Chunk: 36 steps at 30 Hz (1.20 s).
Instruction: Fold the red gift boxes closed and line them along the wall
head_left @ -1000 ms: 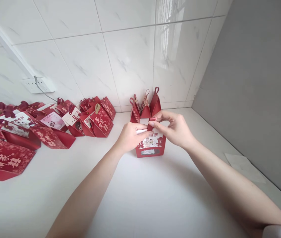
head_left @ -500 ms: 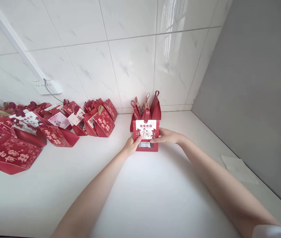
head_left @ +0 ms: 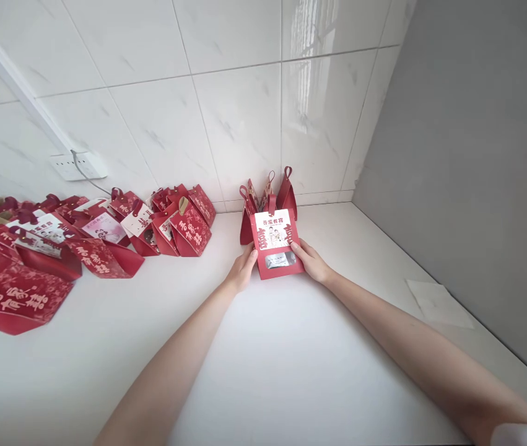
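Observation:
A red gift box (head_left: 282, 271) with a white illustrated panel, a clear window low on its front and a ribbon loop on top is between my hands. Its left side is gripped by my left hand (head_left: 241, 267), thumb at the front edge. On the other side my right hand (head_left: 312, 260) holds it, thumb also on the front. The box is slightly tilted, and the fingers behind it are hidden. Just behind it, several similar red gift boxes (head_left: 287, 197) with ribbon loops stand upright near the wall.
Many more red gift boxes (head_left: 191, 230) lie in a jumble along the left of the white table (head_left: 263, 371). A wall socket (head_left: 78, 166) with a grey cable is above them. At right, a white paper (head_left: 439, 303) lies beside a grey panel (head_left: 467, 155).
The held gift box has turned slightly and leans back more, showing more of its window. My right thumb and fingers have shifted from across its front to its right edge.

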Each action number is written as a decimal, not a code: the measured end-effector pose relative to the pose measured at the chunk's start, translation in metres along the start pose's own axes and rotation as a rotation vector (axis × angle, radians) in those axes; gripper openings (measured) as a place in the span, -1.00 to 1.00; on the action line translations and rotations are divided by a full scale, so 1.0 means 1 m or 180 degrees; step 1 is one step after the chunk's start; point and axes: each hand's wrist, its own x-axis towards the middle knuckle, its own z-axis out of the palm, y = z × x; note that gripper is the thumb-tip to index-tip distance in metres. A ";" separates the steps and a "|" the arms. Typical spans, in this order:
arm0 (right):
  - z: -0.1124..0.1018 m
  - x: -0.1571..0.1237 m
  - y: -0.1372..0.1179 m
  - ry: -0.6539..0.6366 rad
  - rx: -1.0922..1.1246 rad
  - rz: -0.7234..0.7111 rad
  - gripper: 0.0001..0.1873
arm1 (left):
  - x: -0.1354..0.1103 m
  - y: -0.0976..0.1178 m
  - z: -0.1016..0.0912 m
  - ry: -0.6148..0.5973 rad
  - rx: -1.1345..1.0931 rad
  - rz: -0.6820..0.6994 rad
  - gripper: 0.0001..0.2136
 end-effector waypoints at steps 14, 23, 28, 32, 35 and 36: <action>-0.029 0.006 -0.005 -0.1266 -0.0644 -0.0405 0.05 | 0.022 -0.026 -0.005 0.0017 -0.0673 -0.0437 -0.44; -0.013 0.003 0.000 -0.0631 -0.1173 -0.1080 0.09 | 0.023 -0.033 -0.005 0.0317 -0.0788 -0.0358 -0.37; -0.011 -0.004 -0.002 -0.0127 -0.1562 -0.1423 0.05 | 0.019 -0.033 0.005 0.0032 -0.0816 0.0205 -0.21; 0.014 -0.017 -0.016 0.0852 -0.0620 -0.1447 -0.13 | 0.012 -0.026 0.023 -0.0104 -0.0856 0.0387 -0.14; 0.040 -0.029 -0.031 0.0989 0.0292 -0.0844 -0.34 | 0.012 -0.021 0.026 0.0097 -0.0859 0.0263 -0.13; 0.046 -0.032 -0.034 0.0948 0.0424 -0.0761 -0.36 | 0.014 -0.020 0.025 0.0268 -0.0919 0.0136 -0.13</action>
